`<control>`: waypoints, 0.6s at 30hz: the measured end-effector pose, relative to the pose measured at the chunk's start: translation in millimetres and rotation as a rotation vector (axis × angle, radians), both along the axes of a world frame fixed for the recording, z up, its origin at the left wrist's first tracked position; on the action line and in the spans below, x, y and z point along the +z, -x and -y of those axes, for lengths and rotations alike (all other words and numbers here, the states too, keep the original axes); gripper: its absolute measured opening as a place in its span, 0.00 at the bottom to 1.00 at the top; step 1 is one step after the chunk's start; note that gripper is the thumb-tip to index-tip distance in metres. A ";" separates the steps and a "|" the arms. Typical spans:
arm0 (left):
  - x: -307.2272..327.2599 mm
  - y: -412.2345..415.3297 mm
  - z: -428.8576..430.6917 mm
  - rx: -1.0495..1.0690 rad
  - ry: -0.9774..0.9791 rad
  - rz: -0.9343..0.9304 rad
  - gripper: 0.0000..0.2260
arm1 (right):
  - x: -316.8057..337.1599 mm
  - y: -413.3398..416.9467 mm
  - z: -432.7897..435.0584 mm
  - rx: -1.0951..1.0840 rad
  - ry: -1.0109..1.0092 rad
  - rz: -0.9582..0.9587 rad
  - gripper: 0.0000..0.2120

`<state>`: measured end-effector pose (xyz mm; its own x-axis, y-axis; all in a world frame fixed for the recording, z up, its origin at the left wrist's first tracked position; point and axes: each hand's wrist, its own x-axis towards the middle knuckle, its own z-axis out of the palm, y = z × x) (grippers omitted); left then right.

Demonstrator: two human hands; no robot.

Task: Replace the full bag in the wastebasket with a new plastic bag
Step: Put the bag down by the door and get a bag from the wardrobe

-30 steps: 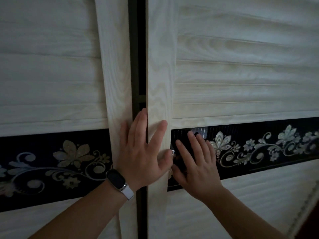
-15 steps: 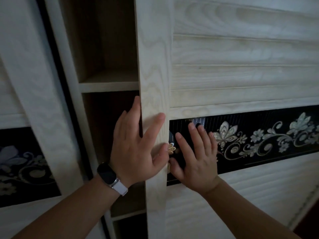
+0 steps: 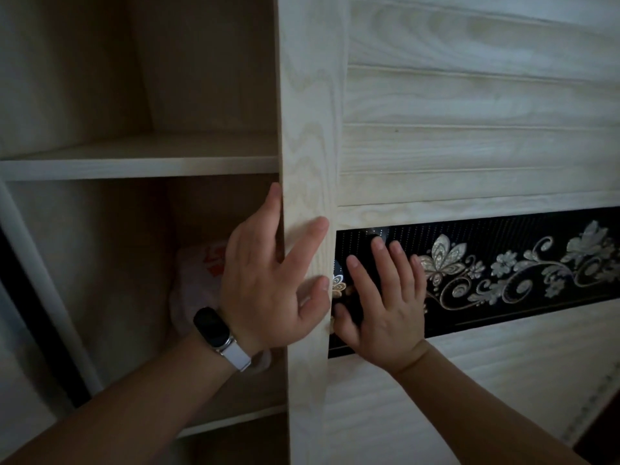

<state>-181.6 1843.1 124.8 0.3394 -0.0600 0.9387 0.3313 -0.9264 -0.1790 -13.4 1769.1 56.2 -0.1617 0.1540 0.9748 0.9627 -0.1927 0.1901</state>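
Note:
A pale wooden sliding wardrobe door (image 3: pixel 312 129) stands partly slid to the right. My left hand (image 3: pixel 268 290), with a dark band on its wrist, wraps around the door's left edge, fingers behind it and thumb on the front. My right hand (image 3: pixel 382 297) lies flat with fingers spread on the door's black flowered strip (image 3: pixel 503 263). Inside the wardrobe, on the lower shelf, sits a bunched white plastic bag with red print (image 3: pixel 198 280), partly hidden behind my left hand. No wastebasket is in view.
The wardrobe's inside shows a bare upper shelf (image 3: pixel 141 159) and a lower compartment with a shelf board (image 3: pixel 235 421) under it. The wardrobe's pale frame post (image 3: pixel 40 280) and a dark gap run down the left side. The room is dim.
The door has slid well to the right under both hands. The gap widened from a narrow slit to an open compartment, and the white bag inside came into view.

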 end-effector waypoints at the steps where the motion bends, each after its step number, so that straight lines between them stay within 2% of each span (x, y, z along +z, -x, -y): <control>1: 0.7 -7.8 4.6 -0.003 0.004 0.003 0.26 | 0.8 -8.1 4.1 0.002 0.004 -0.002 0.30; 18: -3.4 -74.1 34.5 0.027 0.029 -0.077 0.28 | 6.4 -71.1 41.9 0.038 0.053 -0.067 0.29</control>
